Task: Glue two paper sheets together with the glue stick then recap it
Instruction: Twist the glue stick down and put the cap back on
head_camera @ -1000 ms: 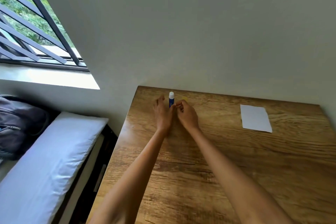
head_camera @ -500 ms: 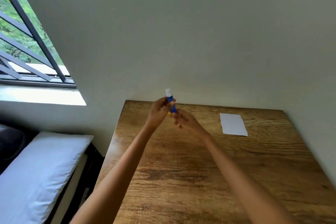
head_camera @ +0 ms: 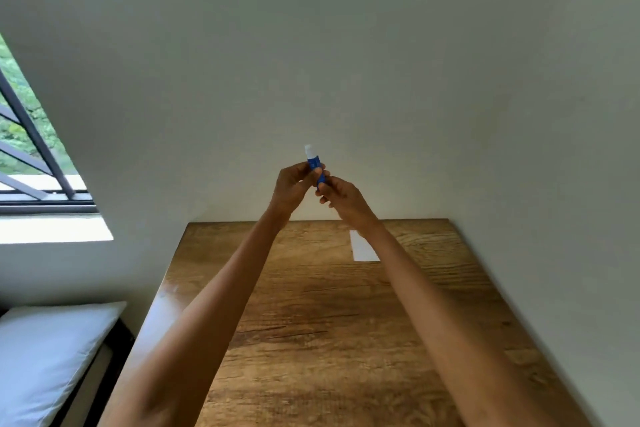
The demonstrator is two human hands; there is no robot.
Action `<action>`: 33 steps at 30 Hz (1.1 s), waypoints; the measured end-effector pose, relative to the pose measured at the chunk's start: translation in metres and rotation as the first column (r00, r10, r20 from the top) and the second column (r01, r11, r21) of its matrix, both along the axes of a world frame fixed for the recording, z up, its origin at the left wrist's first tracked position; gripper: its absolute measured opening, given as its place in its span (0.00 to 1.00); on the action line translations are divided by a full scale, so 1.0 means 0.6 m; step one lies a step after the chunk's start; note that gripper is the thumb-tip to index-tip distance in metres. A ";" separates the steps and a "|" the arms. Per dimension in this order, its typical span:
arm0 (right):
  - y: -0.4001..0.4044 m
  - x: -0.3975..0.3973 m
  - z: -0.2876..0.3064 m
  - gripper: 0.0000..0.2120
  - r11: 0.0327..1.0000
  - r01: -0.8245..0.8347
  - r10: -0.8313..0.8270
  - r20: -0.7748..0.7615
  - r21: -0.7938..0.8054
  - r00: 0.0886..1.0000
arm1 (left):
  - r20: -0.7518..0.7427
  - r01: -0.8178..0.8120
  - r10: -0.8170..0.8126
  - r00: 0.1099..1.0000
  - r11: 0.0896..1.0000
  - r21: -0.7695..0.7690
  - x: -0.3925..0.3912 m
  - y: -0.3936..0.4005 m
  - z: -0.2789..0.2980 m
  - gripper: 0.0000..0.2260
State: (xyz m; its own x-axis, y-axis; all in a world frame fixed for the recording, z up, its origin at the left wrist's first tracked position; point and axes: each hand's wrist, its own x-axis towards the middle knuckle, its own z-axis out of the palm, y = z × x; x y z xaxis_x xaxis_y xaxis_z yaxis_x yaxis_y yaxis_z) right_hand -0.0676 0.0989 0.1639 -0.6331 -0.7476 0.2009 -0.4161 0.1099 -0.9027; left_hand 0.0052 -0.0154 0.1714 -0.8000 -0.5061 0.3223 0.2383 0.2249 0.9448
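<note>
While the head camera tilts up toward the pale wall (head_camera: 346,45), the scene runs like this from the left edge. A barred window (head_camera: 27,149) shows green leaves outside, with a bright sill (head_camera: 52,227) below it. Under that, at the near left, a white pillow (head_camera: 45,357) lies on a dark bed frame (head_camera: 104,374).

Moving right, the wooden table (head_camera: 311,340) stretches from the near edge to the far wall, its grain dark and glossy at the left rim.

Over its far end, both arms are raised, and the hands meet in the air in front of the wall. The left hand (head_camera: 292,185) comes first: its fingers are curled, and thumb and fingertips pinch the blue barrel of the glue stick (head_camera: 316,166) about halfway up. The stick stands nearly upright, leaning a little to the left at the top, well above the table. Its white cap (head_camera: 310,150) is on, poking up clear of both hands.

Just right of it, the right hand (head_camera: 343,199) has its fingers curled too, and its fingertips grip the lower end of the barrel. So both hands have hold of the stick, left one higher, right one lower.

Further right and down on the table, a white paper sheet (head_camera: 362,250) lies flat near the far edge, partly hidden behind the right forearm. Whether it is one sheet or a stack, I cannot tell.
</note>
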 end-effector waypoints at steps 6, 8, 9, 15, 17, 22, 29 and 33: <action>0.008 0.005 -0.005 0.09 0.870 0.424 -0.453 -0.068 -0.252 0.889 | -0.069 -0.255 0.247 0.967 0.952 -0.171 -0.044 0.082 0.013 0.08; 0.023 -0.014 0.006 0.07 0.933 0.318 -0.332 -0.061 -0.168 0.941 | -0.064 -0.257 0.249 0.966 0.949 -0.185 -0.047 0.081 0.012 0.08; 0.032 -0.023 0.012 0.08 0.972 0.208 -0.214 -0.043 -0.111 0.976 | -0.064 -0.251 0.243 0.968 0.950 -0.188 -0.045 0.077 0.011 0.08; 0.073 -0.061 0.018 0.13 0.986 -0.169 0.169 0.004 0.000 0.986 | -0.123 -0.115 0.104 0.987 0.989 -0.088 -0.041 0.075 0.007 0.05; 0.067 -0.059 0.014 0.12 0.997 -0.075 0.077 -0.118 0.025 0.990 | -0.145 -0.138 0.131 0.981 0.990 -0.040 -0.043 0.078 0.001 0.06; 0.039 -0.031 -0.019 0.10 0.965 0.226 -0.260 -0.355 -0.135 0.898 | -0.171 -0.190 0.184 0.968 0.982 -0.021 -0.048 0.085 -0.007 0.04; 0.046 -0.051 0.014 0.13 0.977 -0.178 0.188 -0.080 0.119 0.979 | -0.141 -0.107 0.110 0.984 0.994 0.029 -0.024 0.049 -0.016 0.07; 0.029 -0.039 -0.001 0.12 0.993 0.116 -0.098 -0.366 0.027 0.926 | -0.163 -0.179 0.180 0.970 0.984 0.020 -0.024 0.058 -0.020 0.06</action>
